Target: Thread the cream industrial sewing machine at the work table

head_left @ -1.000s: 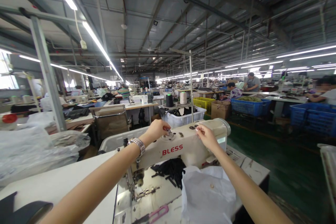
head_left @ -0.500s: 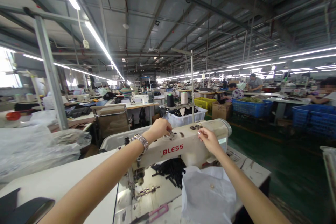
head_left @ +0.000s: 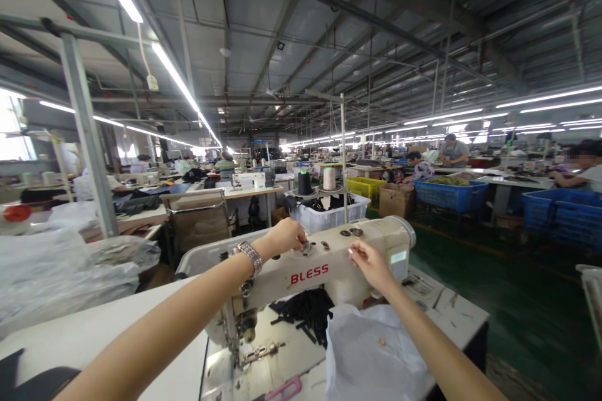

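Note:
A cream sewing machine (head_left: 277,276) with red BLESS lettering stands in front of me. My left hand (head_left: 286,238), with a metal watch (head_left: 251,255) on its wrist, is closed at a small round metal part (head_left: 306,247) on top of the machine arm. What its fingertips grip is hidden. My right hand (head_left: 369,261) is closed in a pinch in front of the machine arm, right of the lettering; anything between the fingertips is too small to make out. Below lie black fabric strips (head_left: 310,313), a white cloth bag (head_left: 371,351) and pink-handled snips (head_left: 285,388).
Black (head_left: 305,183) and pale (head_left: 328,179) thread cones stand behind the machine, beside a thread stand pole (head_left: 343,156). Clear plastic wrap (head_left: 61,263) is heaped at left. Blue crates (head_left: 451,197) and several people are farther back.
My right hand has moved slightly left and down, off the machine's top edge to its front. My left hand stays at the round metal part. The view has shifted slightly.

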Motion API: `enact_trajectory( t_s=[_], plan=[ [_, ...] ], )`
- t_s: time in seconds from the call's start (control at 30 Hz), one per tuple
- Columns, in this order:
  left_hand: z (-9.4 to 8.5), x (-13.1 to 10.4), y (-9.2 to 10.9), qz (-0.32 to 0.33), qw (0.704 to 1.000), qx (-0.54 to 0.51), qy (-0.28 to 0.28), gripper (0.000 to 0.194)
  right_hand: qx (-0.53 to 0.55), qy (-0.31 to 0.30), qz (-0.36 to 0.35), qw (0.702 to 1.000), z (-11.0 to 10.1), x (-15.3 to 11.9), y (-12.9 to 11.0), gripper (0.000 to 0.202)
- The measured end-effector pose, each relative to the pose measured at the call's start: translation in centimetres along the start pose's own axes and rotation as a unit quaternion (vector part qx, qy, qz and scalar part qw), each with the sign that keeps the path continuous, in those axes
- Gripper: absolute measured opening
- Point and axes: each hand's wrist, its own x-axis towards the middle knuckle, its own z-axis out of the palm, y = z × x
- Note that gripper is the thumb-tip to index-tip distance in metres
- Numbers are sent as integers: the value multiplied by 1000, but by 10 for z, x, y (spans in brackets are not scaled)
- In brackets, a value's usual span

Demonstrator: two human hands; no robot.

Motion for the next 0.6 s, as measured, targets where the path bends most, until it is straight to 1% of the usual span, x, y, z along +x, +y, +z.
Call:
enact_trajectory(
  t_s=[0.1, 0.2, 0.37, 0.43, 0.5, 0.6],
  plan=[
    [2, 1, -1, 10, 1000, 2, 7, 21, 7, 0, 3, 1000, 0, -2, -4, 20],
    [2, 0, -2, 22, 1000, 0, 10, 21, 13, -4, 6, 1000, -4, -11, -12, 22],
    [5, -4, -4, 30, 999, 0, 17, 20, 15, -18, 5, 1000, -12, -37, -26, 24],
    [7, -7, -5, 32, 999, -2, 24, 20, 15, -33, 3, 999, -13, -49, -31, 24],
    [8, -10, -4, 33, 999, -4, 33, 22, -9, -60, -5, 998, -12, -60, -33, 21],
    [10, -16, -1, 25, 999, -2, 45, 26, -97, -104, -39, 989, -7, -74, -34, 14]
  ],
)
